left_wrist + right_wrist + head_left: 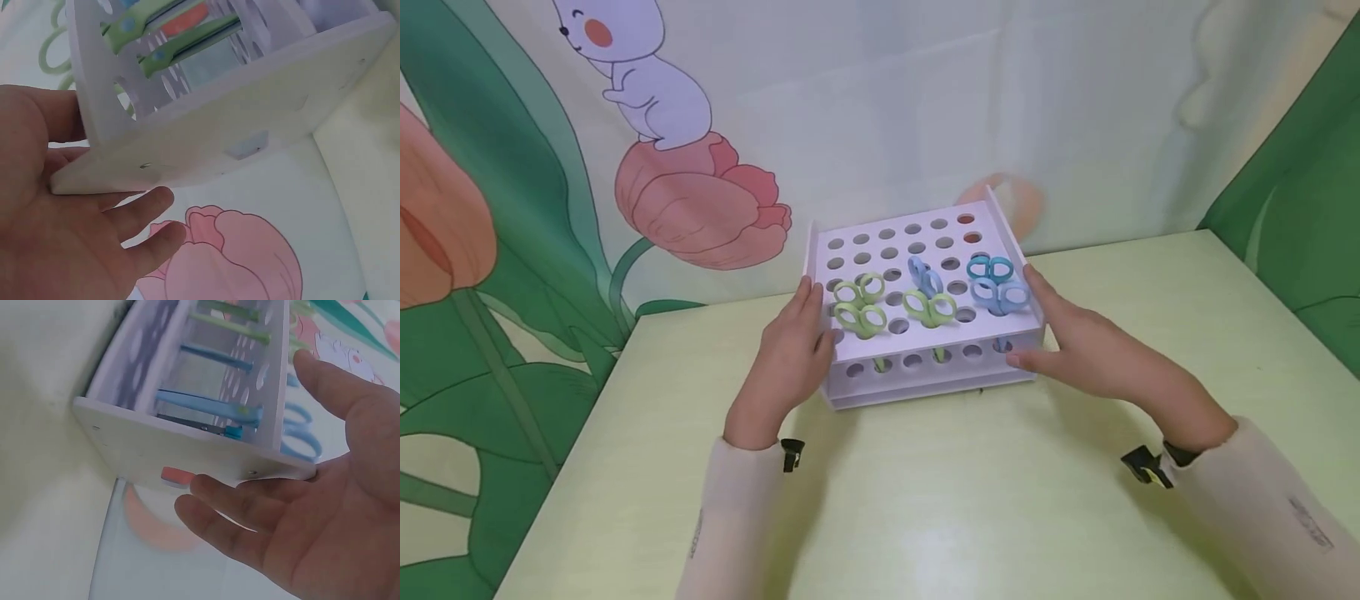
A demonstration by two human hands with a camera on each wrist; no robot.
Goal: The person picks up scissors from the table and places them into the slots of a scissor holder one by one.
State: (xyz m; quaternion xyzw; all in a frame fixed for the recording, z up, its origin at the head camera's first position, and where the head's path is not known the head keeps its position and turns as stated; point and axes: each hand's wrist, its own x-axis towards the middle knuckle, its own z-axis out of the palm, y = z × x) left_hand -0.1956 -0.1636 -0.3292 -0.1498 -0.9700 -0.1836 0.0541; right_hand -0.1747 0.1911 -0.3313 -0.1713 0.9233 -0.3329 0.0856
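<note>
A white rack [917, 337] with rows of round holes stands on the table. Scissors hang in its holes, handles up: light green scissors [930, 308] at the left and middle, blue scissors [1000, 296] and teal scissors [989, 267] at the right. Blades show between the panels in both wrist views, among them a green pair [187, 47] and a blue pair [206, 406]. My left hand [786, 350] lies along the rack's left side, thumb by the front corner and fingers extended. My right hand [1093, 346] lies along the right side, fingers loosely extended, thumb toward the front.
The pale green table [917, 500] stretches in front of the rack and to both sides. Behind it hangs a cloth [880, 125] printed with flowers, leaves and a white animal. Each side panel has a small slot [248, 145], and red shows through the right one.
</note>
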